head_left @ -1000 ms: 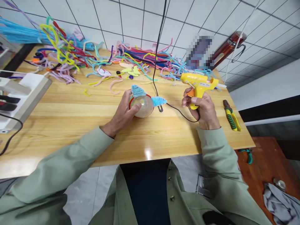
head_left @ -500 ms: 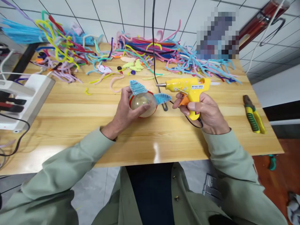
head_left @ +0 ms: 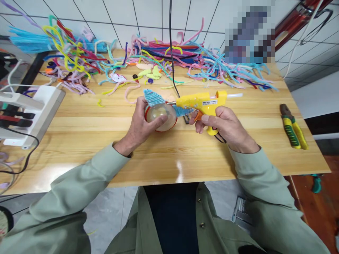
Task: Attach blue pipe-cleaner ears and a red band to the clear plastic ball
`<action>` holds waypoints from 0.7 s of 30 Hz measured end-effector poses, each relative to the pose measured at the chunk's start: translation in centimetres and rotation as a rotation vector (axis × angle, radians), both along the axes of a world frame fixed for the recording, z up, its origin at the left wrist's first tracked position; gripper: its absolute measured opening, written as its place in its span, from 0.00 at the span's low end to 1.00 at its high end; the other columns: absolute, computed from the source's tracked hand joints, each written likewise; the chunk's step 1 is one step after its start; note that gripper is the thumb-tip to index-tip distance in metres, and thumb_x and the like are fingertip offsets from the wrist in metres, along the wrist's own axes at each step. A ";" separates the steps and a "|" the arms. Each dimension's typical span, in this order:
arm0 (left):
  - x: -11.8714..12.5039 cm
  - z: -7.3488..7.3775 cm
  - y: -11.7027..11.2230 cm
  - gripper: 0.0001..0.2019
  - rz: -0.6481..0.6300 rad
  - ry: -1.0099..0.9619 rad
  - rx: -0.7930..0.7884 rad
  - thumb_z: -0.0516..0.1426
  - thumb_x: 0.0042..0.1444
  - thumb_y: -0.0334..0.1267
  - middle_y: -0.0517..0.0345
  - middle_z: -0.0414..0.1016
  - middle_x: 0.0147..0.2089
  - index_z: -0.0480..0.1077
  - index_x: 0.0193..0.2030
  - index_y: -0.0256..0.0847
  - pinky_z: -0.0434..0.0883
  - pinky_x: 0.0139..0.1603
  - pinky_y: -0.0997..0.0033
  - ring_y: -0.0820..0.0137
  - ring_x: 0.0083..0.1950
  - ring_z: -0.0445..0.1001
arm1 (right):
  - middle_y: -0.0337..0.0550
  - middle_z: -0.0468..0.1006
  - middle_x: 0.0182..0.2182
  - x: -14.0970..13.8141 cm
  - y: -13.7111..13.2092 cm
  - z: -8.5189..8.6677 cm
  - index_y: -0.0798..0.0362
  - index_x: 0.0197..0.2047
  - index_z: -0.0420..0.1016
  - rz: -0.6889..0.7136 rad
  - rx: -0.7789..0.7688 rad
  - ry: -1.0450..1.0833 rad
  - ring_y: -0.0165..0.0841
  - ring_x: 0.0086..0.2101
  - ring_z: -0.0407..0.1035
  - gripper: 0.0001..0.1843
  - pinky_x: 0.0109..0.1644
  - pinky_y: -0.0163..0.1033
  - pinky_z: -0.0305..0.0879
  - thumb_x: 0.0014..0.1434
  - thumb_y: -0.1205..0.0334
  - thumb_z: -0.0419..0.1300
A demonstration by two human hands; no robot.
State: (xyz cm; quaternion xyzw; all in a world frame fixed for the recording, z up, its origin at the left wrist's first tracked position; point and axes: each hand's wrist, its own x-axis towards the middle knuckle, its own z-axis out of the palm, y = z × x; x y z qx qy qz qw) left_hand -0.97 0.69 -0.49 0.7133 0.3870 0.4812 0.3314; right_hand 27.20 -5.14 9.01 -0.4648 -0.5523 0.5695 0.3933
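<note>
At far left, a white plastic power strip (head_left: 43, 118) runs out of frame, its plugs cropped. Behind it, a heap of multicoloured fuzzy pipe cleaners (head_left: 71, 63) — too tangled to separate. And here's the left hand (head_left: 141, 120), gripping a clear, red-rimmed round plastic shell (head_left: 161, 118) above the pale wooden tabletop (head_left: 159, 160), thumb across the front, other fingers largely hidden. One ribbed blue pointed piece (head_left: 153, 97) stands up from it; a second blue pointed piece (head_left: 180, 111) juts right, partly covered. The yellow glue gun (head_left: 200, 101) has its nozzle right there — contact impossible to tell — with the right hand (head_left: 225, 123) wrapped round its handle, fingers at the orange trigger. Far right, green-and-yellow-handled pliers (head_left: 293, 127) lie alone.
</note>
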 end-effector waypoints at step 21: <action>-0.7 -0.3 -0.3 0.31 0.113 0.013 -0.056 0.71 0.60 0.64 0.49 0.82 0.61 0.75 0.61 0.49 0.78 0.70 0.35 0.48 0.64 0.82 | 0.42 0.84 0.38 -0.4 0.6 -2.5 0.53 0.39 0.83 0.026 0.043 0.053 0.29 0.31 0.70 0.16 0.35 0.37 0.70 0.61 0.48 0.73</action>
